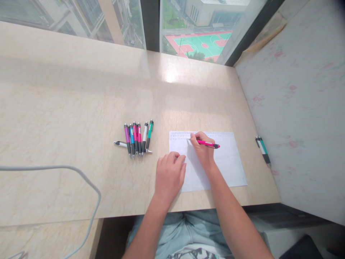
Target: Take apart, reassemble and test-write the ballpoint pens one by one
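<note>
A sheet of white paper [226, 163] lies on the pale marble-patterned counter, with rows of small handwriting along its top. My right hand [203, 149] is closed around a pink pen [206, 143], whose tip meets the paper near the upper left, at the start of a written row. Over the sheet's left edge rests my left hand [170, 172], palm down, fingers loosely bent and holding nothing. Left of the paper, several pens [136, 138] in purple, blue, pink, white and green lie side by side, on top of a white pen [120, 144] lying crosswise.
Against the floral-papered wall [296, 108] on the right lie a green pen and a white pen [262, 149]. A grey cable [67, 167] curves over the counter [81, 108] at lower left. Windows with a dark frame [151, 25] stand behind the counter.
</note>
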Motion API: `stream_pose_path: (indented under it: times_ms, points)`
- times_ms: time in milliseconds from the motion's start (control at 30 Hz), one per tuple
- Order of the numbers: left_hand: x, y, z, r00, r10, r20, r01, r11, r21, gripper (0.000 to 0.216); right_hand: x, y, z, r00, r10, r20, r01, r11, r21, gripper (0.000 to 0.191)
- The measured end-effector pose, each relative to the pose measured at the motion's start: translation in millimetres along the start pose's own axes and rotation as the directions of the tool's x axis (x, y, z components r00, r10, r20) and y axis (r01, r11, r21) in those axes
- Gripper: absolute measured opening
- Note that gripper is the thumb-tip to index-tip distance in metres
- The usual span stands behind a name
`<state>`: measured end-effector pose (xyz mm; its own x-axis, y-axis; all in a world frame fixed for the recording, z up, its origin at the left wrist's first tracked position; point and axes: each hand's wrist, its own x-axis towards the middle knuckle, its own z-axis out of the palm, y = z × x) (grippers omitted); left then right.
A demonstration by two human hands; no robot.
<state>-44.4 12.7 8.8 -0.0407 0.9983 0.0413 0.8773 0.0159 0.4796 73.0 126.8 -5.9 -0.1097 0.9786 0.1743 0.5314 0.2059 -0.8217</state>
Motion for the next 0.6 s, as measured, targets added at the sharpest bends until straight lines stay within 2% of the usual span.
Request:
stream_pose_path:
  times_ms: [100,500,600]
  points:
    - [0.0,0.2,0.1,1.000,0.004,-0.009,-0.004,1.000,-0.002,0.017,-0.2,-1.6,-0.6,1.000,0.027,-0.012,-0.027,1.000,-0.005,0.035]
    - [0.3,0.1,0.4,1.000,-0.001,0.001,0.001,1.000,-0.006,0.018,0.1,-1.3,-1.5,1.000,-0.001,0.002,0.001,1.000,-0.019,0.036]
    - [0.1,0.1,0.7,1.000,-0.001,-0.004,0.001,1.000,-0.008,0.018,0.2,1.1,-3.2,0.999,0.040,-0.029,-0.039,0.999,0.038,0.036]
